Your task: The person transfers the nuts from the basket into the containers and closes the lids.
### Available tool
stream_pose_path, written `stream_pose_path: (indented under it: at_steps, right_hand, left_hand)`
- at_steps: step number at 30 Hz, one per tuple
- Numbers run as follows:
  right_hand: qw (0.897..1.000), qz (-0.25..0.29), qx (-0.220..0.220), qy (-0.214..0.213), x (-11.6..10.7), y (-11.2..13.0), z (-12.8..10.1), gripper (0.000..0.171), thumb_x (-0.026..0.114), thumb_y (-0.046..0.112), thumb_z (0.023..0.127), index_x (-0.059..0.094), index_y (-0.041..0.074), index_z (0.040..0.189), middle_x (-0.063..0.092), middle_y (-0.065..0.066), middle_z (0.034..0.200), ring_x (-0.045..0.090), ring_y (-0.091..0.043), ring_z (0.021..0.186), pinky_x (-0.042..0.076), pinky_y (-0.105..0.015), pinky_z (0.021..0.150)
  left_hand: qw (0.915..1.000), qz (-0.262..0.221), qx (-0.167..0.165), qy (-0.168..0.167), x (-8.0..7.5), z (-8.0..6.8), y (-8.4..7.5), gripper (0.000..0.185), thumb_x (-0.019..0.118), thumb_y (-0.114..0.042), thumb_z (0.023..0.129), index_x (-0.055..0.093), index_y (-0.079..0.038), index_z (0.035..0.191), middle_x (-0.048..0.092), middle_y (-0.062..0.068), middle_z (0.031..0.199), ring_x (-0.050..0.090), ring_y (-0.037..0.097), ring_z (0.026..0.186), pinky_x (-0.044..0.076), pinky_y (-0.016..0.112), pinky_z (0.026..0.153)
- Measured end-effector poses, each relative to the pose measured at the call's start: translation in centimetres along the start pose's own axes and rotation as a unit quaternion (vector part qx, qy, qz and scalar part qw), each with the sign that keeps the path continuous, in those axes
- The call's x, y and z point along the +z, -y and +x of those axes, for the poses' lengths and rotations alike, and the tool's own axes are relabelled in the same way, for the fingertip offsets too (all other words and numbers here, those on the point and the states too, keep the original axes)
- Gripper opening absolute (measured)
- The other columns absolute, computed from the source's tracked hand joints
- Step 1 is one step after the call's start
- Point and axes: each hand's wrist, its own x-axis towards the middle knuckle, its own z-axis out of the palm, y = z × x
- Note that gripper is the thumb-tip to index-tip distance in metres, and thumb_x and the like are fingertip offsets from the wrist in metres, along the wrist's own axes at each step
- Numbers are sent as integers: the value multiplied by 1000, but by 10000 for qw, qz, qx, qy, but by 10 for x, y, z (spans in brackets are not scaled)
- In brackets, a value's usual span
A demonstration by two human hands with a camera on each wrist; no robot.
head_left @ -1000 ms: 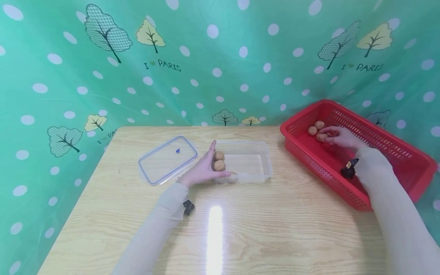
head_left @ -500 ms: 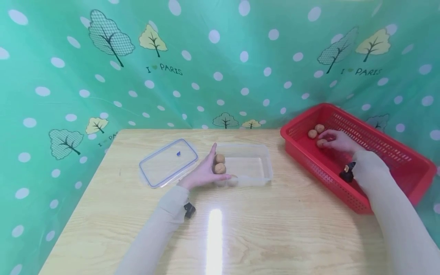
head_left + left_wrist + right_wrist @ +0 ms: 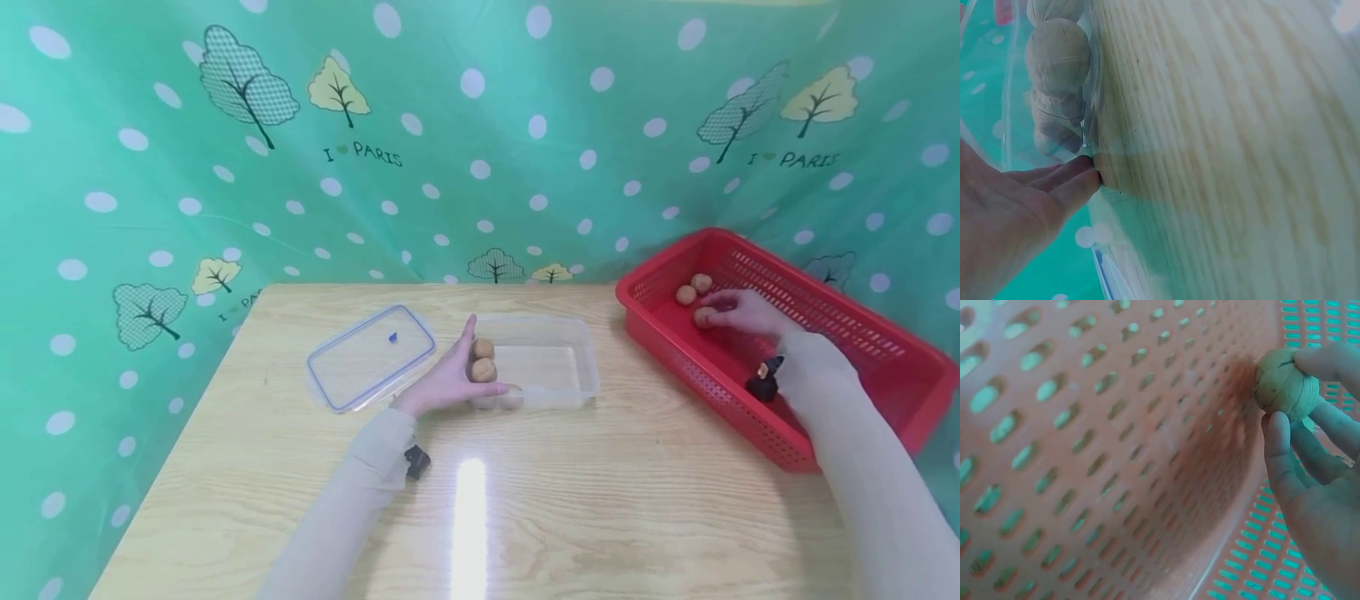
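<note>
A green printed cloth (image 3: 450, 208) hangs behind both hands. Below them is the wooden table (image 3: 600, 500). The red basket (image 3: 697, 375) stands around the right hand (image 3: 750, 315). Immediately right of the left hand (image 3: 450, 375) is the clear box (image 3: 555, 367); to this hand's left lies the blue-edged lid (image 3: 371, 358). The left hand, with thumb and fingers spread apart, touches the box's end. The right hand pinches one brown ball (image 3: 1285, 384) inside the basket. Two other balls (image 3: 686, 294) rest near its fingertips; several balls (image 3: 483, 369) sit in the box, beside the left hand.
</note>
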Motion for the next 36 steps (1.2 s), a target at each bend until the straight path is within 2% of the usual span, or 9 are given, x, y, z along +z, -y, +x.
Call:
stream_pose_path:
  at_steps: [5, 12, 18, 24, 27, 36]
  right_hand:
    - [9992, 313, 31, -229, -4, 1, -2, 58, 69, 36, 89, 57, -4, 129, 62, -23, 117, 56, -26, 98, 48, -28, 78]
    - [9987, 404, 209, -219, -13, 3, -7, 68, 70, 41, 88, 49, -2, 137, 52, -27, 128, 48, -36, 112, 50, -41, 86]
    - [9982, 483, 92, -332, -19, 12, -14, 66, 69, 37, 89, 47, 0, 139, 50, -26, 132, 45, -34, 116, 51, -35, 84]
    - [9977, 594, 86, -313, -23, 28, -18, 73, 73, 41, 85, 46, 6, 142, 47, -20, 136, 40, -33, 121, 46, -51, 93]
    - [9974, 635, 85, -319, -23, 39, -21, 73, 73, 44, 83, 46, 11, 143, 48, -15, 135, 38, -32, 122, 47, -53, 91]
    - [9972, 615, -243, -348, -26, 75, -27, 65, 74, 40, 84, 51, 17, 140, 55, -9, 129, 45, -24, 116, 50, -30, 79]
  left_hand:
    - [10000, -46, -39, 6, 1, 1, 1, 129, 84, -37, 74, -16, -16, 154, 5, 18, 159, 18, 32, 143, 15, 45, 115]
    - [9999, -127, -7, -4, 1, 1, 1, 129, 84, -36, 74, -16, -16, 153, 5, 20, 159, 21, 31, 142, 15, 44, 115]
    - [10000, -75, -34, 7, 2, 1, 1, 129, 83, -38, 74, -17, -18, 153, 6, 20, 159, 20, 30, 142, 15, 42, 115]
    - [9993, -356, -23, 59, 2, 0, 1, 129, 84, -33, 75, -19, -21, 152, 3, 19, 159, 21, 29, 142, 15, 41, 115]
    - [9996, -288, -14, 53, 2, 0, 2, 128, 83, -34, 76, -19, -21, 152, 4, 19, 159, 20, 28, 142, 15, 42, 115]
    - [10000, -67, -24, 19, 1, 1, 2, 128, 83, -37, 75, -18, -22, 153, 5, 18, 159, 16, 31, 143, 15, 46, 115]
